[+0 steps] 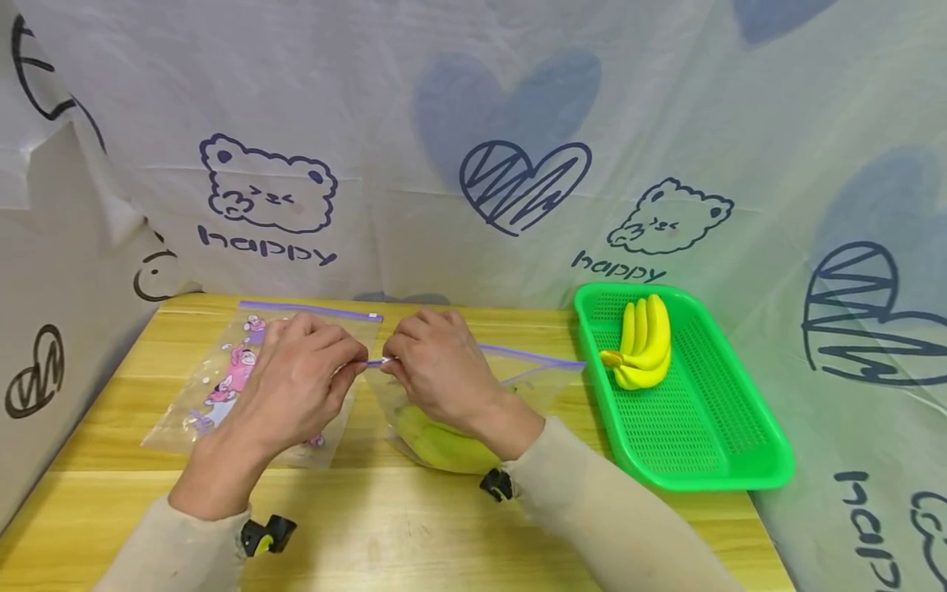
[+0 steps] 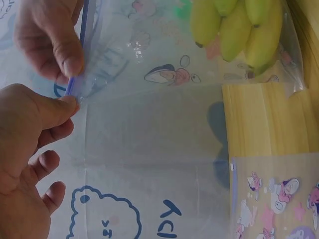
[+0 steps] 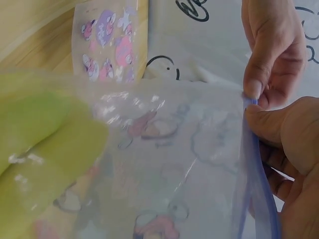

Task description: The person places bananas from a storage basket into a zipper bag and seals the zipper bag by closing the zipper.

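Note:
A clear zip bag (image 1: 543, 385) with a purple zip edge has yellow-green bananas (image 1: 444, 444) inside. At the left end of that zip edge, my left hand (image 1: 296, 390) pinches the corner between thumb and forefinger. My right hand (image 1: 447, 374) pinches the same edge just beside it, thumb close to the left thumb. A small white piece on the zip shows at the right fingertips in the head view. Further right the two purple zip strips (image 3: 259, 184) stand apart. In the left wrist view the bananas (image 2: 234, 30) sit in the bag's lower part.
A second zip bag (image 1: 214, 378) with pink cartoon prints lies flat on the wooden table (image 1: 414, 534), left of and partly under my left hand. On the right, a green basket (image 1: 747, 411) holds a bunch of yellow bananas (image 1: 647, 349). Printed white cloth (image 1: 399, 107) hangs behind.

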A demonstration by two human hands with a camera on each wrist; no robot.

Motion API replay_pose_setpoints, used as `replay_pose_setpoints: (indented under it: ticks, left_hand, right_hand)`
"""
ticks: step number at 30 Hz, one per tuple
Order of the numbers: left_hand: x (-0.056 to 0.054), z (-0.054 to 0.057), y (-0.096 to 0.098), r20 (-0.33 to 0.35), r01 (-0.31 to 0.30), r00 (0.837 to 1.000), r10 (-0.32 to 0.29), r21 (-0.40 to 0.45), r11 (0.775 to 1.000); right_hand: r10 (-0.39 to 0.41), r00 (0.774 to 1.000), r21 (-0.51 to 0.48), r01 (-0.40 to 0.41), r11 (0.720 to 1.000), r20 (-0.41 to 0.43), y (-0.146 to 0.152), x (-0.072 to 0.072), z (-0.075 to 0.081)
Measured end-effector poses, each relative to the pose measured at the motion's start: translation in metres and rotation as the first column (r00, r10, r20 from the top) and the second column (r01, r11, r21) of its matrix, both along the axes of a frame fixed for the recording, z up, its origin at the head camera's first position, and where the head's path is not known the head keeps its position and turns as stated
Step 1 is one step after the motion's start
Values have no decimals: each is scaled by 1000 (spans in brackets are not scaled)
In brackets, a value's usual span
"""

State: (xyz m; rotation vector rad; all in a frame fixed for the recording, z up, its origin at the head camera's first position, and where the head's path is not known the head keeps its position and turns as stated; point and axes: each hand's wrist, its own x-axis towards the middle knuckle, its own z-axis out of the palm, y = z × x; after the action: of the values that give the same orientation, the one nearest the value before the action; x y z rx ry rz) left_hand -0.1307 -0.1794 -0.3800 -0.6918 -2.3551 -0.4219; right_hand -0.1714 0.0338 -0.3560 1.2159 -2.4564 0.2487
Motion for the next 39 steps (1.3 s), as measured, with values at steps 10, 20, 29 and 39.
replay_pose_setpoints:
  ticks: [10, 20, 29, 39]
  left_hand:
    - [0, -3, 2, 44, 4, 999, -7, 54, 999]
    - [0, -4, 8, 40, 10, 999, -13, 56, 998]
    - [3, -1, 1, 96, -37, 995, 34, 28, 999]
    - [3, 0, 0, 126, -43, 991, 39, 31, 999]
  right_hand:
    - [-7, 999, -40, 8, 999, 38, 11, -3, -1]
    - [-6, 1000, -16, 6, 1000, 31, 13, 1, -2]
    - [-55, 997, 30, 54, 998, 46, 28, -2, -2]
    - [-108, 989, 40, 105, 994, 98, 56, -9, 1]
